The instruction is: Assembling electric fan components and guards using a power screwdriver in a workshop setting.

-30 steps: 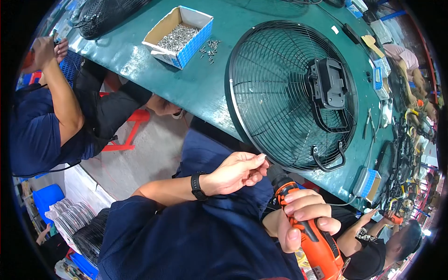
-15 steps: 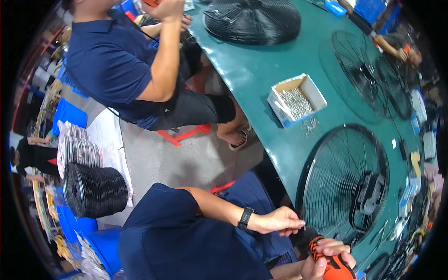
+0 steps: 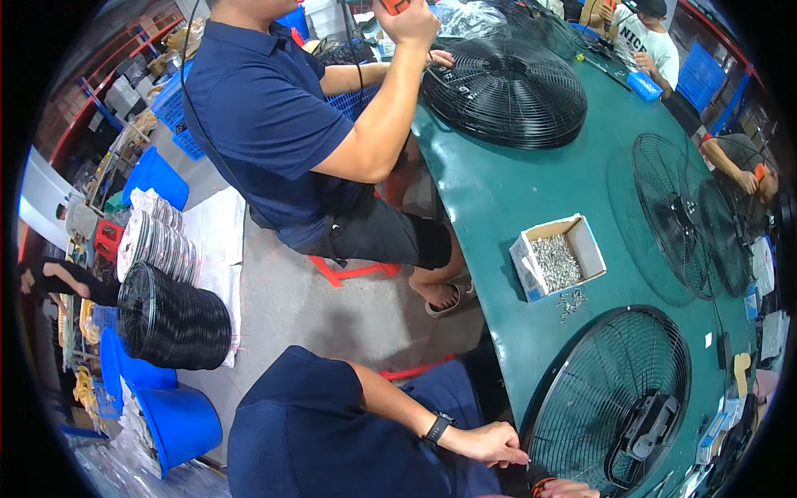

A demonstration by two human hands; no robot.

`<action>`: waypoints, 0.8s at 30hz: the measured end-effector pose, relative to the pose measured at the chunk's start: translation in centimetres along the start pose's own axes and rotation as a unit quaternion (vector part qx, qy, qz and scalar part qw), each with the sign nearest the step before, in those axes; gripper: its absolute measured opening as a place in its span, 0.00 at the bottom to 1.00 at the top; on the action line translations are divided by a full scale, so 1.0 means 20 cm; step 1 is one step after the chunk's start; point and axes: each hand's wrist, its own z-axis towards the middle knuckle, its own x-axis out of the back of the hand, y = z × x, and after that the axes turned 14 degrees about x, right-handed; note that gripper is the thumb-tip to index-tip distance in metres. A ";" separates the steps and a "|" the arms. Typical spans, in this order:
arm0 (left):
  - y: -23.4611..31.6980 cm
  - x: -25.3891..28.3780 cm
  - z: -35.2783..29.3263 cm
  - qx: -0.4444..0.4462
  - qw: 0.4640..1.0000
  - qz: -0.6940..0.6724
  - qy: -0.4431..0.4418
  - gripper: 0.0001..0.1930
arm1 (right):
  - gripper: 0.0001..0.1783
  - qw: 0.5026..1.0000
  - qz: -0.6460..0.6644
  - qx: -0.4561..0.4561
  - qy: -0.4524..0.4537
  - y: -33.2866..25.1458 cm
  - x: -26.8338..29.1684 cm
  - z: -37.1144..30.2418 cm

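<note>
My left hand [image 3: 491, 446], with a dark watch on its wrist, is closed at the near left rim of a round black wire fan guard [image 3: 573, 398]. Thumb and forefinger pinch something tiny and pale that I cannot make out. At the lower edge my right hand [image 3: 566, 490] is wrapped round an orange and black electric screwdriver [image 3: 540, 485], mostly cut off by the frame, its tip near my left fingers. A black motor bracket [image 3: 650, 427] sits at the guard's middle. Beyond the guard stands an open carton [image 3: 531, 282] of small silvery screws [image 3: 558, 261], with several loose screws [image 3: 573, 305] beside it.
Across the green table [image 3: 465, 207] lie a stack of black fan guards [image 3: 506, 91] and another wire guard [image 3: 664, 212]. A co-worker [image 3: 266, 124] at the left raises an orange tool [image 3: 395, 7]. Blue bins [image 3: 178, 427] and stacked black rings [image 3: 174, 315] stand on the floor.
The view has tilted up, so the table, guard and my hands sit lower in the picture. Most of the electric screwdriver has slipped below the frame. My left hand still pinches at the guard's rim.
</note>
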 end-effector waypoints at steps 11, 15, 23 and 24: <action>-0.06 0.01 0.04 -0.184 0.967 0.159 0.081 0.27 | 0.21 0.999 0.029 -0.016 -0.008 0.06 0.07 -0.01; 0.01 0.03 -0.04 -0.211 0.951 0.202 0.101 0.25 | 0.20 0.999 0.040 -0.020 -0.014 0.06 0.09 0.00; 0.23 0.04 -0.13 -0.433 0.852 0.267 0.124 0.27 | 0.20 0.998 0.049 -0.025 -0.018 0.04 0.13 0.00; 0.25 0.05 -0.12 -0.459 0.834 0.294 0.087 0.34 | 0.19 0.998 0.050 -0.026 -0.019 0.04 0.14 0.00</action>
